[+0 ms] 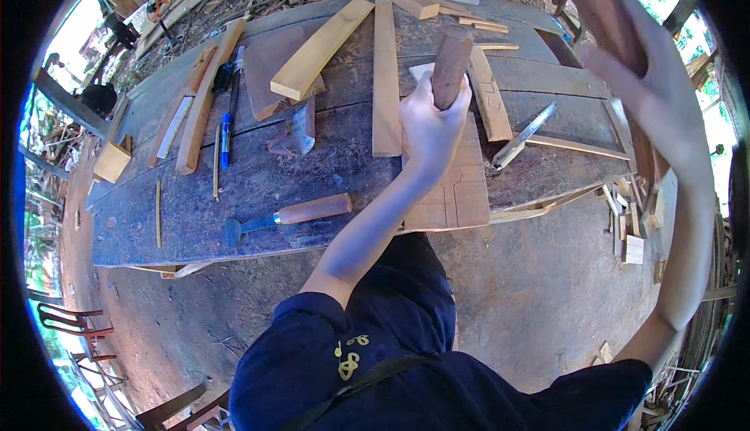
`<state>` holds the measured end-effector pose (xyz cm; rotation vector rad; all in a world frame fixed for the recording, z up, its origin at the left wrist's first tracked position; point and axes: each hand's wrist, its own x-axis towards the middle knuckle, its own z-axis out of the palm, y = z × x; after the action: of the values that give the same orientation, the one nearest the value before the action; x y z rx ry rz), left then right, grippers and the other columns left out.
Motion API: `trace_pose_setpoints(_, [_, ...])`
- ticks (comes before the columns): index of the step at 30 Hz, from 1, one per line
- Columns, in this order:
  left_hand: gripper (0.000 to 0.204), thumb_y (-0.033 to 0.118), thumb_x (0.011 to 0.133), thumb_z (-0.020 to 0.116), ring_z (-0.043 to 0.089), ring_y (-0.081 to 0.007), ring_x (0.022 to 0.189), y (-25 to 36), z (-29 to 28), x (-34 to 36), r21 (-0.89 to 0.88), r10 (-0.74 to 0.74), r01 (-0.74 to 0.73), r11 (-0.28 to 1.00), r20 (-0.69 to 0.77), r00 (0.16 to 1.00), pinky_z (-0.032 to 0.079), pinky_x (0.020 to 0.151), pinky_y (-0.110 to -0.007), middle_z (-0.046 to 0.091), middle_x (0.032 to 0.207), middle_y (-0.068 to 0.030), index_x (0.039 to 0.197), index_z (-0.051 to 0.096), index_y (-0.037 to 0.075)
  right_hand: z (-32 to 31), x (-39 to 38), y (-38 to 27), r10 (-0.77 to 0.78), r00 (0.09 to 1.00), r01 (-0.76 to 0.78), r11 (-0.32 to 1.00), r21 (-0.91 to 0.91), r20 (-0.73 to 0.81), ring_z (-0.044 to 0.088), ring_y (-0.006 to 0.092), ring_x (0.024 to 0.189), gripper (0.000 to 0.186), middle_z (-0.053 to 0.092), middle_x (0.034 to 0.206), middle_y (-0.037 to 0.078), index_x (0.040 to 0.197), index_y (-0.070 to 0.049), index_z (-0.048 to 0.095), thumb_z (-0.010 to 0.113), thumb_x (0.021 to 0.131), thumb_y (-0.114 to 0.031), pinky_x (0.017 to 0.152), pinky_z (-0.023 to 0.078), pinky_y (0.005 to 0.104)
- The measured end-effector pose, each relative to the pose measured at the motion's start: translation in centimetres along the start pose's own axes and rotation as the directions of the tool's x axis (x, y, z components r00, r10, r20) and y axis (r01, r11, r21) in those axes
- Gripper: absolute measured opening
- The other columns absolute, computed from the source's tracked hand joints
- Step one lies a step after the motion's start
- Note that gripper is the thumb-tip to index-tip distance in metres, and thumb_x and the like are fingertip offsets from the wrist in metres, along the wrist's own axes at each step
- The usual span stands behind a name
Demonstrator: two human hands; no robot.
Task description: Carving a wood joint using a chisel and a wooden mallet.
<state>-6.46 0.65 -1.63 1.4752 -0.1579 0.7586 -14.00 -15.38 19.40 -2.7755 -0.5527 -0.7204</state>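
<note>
My left hand (433, 122) is closed round an upright chisel handle (453, 56) of brown wood; its lower end and any blade are hidden by the hand. Below the fist lies a flat wooden board (461, 189) with pencil lines, reaching the near table edge. High on the right, my right hand (656, 80) is raised and blurred by motion, its fingers around a long, dark brown piece of wood (598, 9). Left of my left forearm rests another chisel (312, 209) with a wooden handle and a bluish, flat blade.
The worn wooden table (344, 173) carries a yellowish plank (324, 48), a long narrow board (386, 80), a blue pen (226, 140), a folding knife (523, 138), a marked wood piece (490, 95) and a crumpled sandpaper sheet (295, 130). Wood offcuts (631, 228) lie on the floor at right.
</note>
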Motion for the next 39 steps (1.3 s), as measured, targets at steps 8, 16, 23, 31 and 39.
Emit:
trace_pose_setpoints(8, [0.019, 0.016, 0.086, 0.072, 0.046, -0.0039, 0.053, -0.5, -0.2, -0.5, 0.034, 0.069, -0.070, 0.997, 0.046, 0.997, 0.040, 0.050, -0.026, 0.053, 0.056, 0.0001, 0.081, 0.063, 0.001, 0.9, -0.1, -3.7, 0.155, 0.921, -0.081, 0.973, -0.215, 0.358, 0.063, 0.0383, 0.100, 0.073, 0.062, 0.102, 0.027, 0.142, -0.003, 0.041, 0.065, 0.074, -0.015, 0.090, 0.047, 0.0433])
trace_pose_setpoints(16, [0.019, 0.017, 0.086, 0.072, 0.045, -0.0040, 0.056, 0.0, -0.6, -0.9, 0.059, 0.039, -0.043, 0.997, 0.072, 0.997, 0.041, 0.052, -0.026, 0.053, 0.060, 0.0003, 0.087, 0.064, 0.000, 2.3, -2.1, -3.6, 0.048, 0.958, 0.012, 0.978, -0.207, 0.282, 0.066, 0.0395, 0.092, 0.072, 0.064, 0.099, 0.032, 0.141, 0.002, 0.040, 0.063, 0.073, -0.009, 0.088, 0.051, 0.0417])
trace_pose_setpoints(23, [0.020, 0.017, 0.087, 0.072, 0.047, -0.0027, 0.055, 0.6, -0.3, -1.2, 0.001, 0.042, -0.042, 0.999, 0.036, 0.999, 0.040, 0.050, -0.025, 0.055, 0.059, 0.0016, 0.082, 0.064, 0.000, -0.5, -1.0, -3.5, 0.033, 0.996, -0.027, 0.997, -0.069, 0.077, 0.067, 0.0404, 0.073, 0.039, 0.063, 0.079, 0.027, 0.105, 0.003, 0.052, 0.063, 0.069, -0.008, 0.068, 0.054, 0.0450])
trace_pose_setpoints(31, [0.021, 0.016, 0.087, 0.071, 0.045, -0.0015, 0.055, -0.1, 0.0, -0.9, -0.040, 0.074, -0.074, 0.996, 0.007, 0.997, 0.038, 0.049, -0.024, 0.052, 0.058, 0.0041, 0.076, 0.062, 0.001, 2.4, -2.5, -2.5, 0.043, 0.974, -0.005, 0.986, -0.168, 0.222, 0.068, 0.0380, 0.076, 0.045, 0.063, 0.075, 0.026, 0.111, 0.003, 0.053, 0.064, 0.070, -0.010, 0.073, 0.053, 0.0482])
trace_pose_setpoints(39, [0.021, 0.015, 0.085, 0.072, 0.061, -0.0115, 0.059, 0.4, -1.4, -0.8, 0.051, -0.017, 0.014, 0.999, 0.046, 0.999, 0.048, 0.058, -0.031, 0.064, 0.067, -0.0099, 0.094, 0.065, -0.002, -0.1, -0.7, -4.3, 0.222, 0.971, -0.207, 0.966, 0.155, -0.088, 0.065, 0.0336, 0.074, 0.068, 0.063, 0.083, 0.025, 0.132, 0.009, 0.043, 0.062, 0.069, -0.010, 0.074, 0.051, 0.0411])
